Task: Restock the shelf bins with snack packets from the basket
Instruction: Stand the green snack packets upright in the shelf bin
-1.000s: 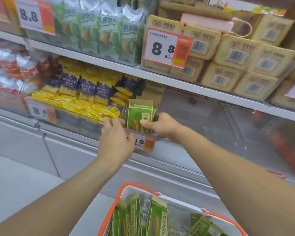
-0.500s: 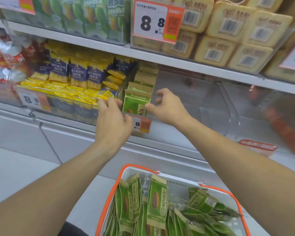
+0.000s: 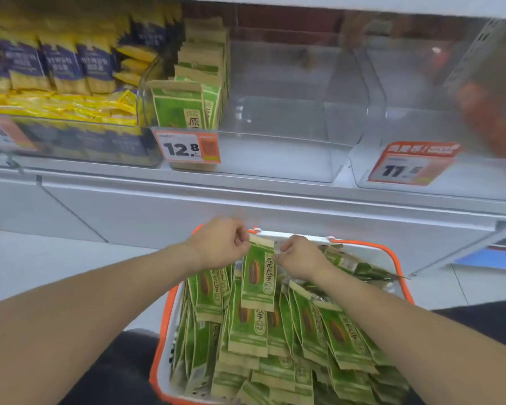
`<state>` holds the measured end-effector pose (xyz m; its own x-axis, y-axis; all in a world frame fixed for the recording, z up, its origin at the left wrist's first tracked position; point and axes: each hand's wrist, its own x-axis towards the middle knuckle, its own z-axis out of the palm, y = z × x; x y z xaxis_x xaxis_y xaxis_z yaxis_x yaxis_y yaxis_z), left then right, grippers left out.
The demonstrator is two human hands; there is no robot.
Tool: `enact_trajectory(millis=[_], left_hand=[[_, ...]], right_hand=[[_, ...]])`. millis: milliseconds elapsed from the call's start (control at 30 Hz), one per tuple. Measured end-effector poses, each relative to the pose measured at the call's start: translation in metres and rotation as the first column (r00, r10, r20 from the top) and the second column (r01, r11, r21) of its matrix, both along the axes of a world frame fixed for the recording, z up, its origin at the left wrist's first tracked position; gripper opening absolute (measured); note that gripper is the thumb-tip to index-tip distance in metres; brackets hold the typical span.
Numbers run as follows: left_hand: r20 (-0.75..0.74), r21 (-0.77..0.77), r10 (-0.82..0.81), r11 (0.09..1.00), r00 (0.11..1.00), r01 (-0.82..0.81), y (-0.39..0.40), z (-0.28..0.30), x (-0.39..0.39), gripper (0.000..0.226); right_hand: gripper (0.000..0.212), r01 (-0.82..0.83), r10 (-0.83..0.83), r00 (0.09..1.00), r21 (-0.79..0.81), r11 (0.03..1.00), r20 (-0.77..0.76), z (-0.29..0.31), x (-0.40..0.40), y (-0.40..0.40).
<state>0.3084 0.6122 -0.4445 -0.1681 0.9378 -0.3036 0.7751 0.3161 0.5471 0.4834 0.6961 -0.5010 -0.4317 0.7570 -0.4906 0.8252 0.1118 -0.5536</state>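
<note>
1. Basket [image 3: 403,276]: white with orange rim, below the shelf, filled with green snack packets [image 3: 278,340].
2. Left hand [image 3: 216,247] and right hand [image 3: 300,258]: fingers curled, pinching the top corners of one upright packet [image 3: 259,276] over the basket.
3. Clear shelf bin [image 3: 275,159]: green packets [image 3: 187,103] stand in a row at its left side.
4. Adjacent left bin [image 3: 94,147]: yellow and blue packets [image 3: 62,71].

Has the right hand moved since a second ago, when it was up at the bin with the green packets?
Yes. The right hand has come down from the shelf bin to the basket, where it pinches a green packet.
</note>
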Motion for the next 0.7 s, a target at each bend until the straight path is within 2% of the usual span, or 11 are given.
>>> enact_trajectory(millis=[133,267,367,467,500,533,600,633,700], left_hand=[[-0.007,-0.252,0.010,0.968,1.000,-0.012,-0.022,-0.035,0.011,0.016],[0.047,-0.449,0.057,0.893,0.997,-0.030,-0.032,-0.049,0.005,0.032],[0.084,-0.513,0.053,0.858,0.995,-0.002,-0.032,-0.055,0.004,0.035],[0.066,-0.470,0.085,0.881,0.994,-0.044,-0.027,-0.058,-0.001,0.035],[0.003,-0.419,0.073,0.906,0.997,-0.065,-0.024,-0.060,-0.004,0.033],[-0.093,-0.367,0.045,0.927,0.995,-0.077,-0.021,-0.059,-0.008,0.029],[-0.297,-0.289,0.011,0.952,0.955,-0.101,-0.018,-0.054,-0.016,0.026],[-0.365,-0.275,0.012,0.954,0.931,-0.120,-0.018,-0.050,-0.020,0.029],[-0.423,-0.320,0.014,0.933,0.906,-0.164,-0.022,-0.045,-0.026,0.038]], right_hand=[[0.031,-0.027,0.029,0.999,-0.030,0.999,0.041,-0.027,-0.009,-0.006],[0.052,0.033,-0.035,0.999,-0.073,0.997,-0.025,-0.047,-0.021,-0.010],[0.061,0.088,-0.090,0.996,-0.108,0.990,-0.017,-0.051,-0.026,-0.013],[0.076,0.068,-0.063,0.997,-0.126,0.990,0.045,-0.052,-0.031,-0.014],[0.075,0.051,-0.043,0.997,-0.133,0.990,0.063,-0.051,-0.032,-0.014],[0.066,0.040,-0.030,0.997,-0.145,0.989,0.068,-0.049,-0.032,-0.014],[0.038,0.011,0.003,0.997,-0.179,0.984,0.078,-0.039,-0.030,-0.010],[0.028,0.003,0.013,0.997,-0.185,0.983,0.082,-0.034,-0.028,-0.008],[0.022,-0.011,0.027,0.995,-0.155,0.988,0.096,-0.022,-0.023,-0.004]])
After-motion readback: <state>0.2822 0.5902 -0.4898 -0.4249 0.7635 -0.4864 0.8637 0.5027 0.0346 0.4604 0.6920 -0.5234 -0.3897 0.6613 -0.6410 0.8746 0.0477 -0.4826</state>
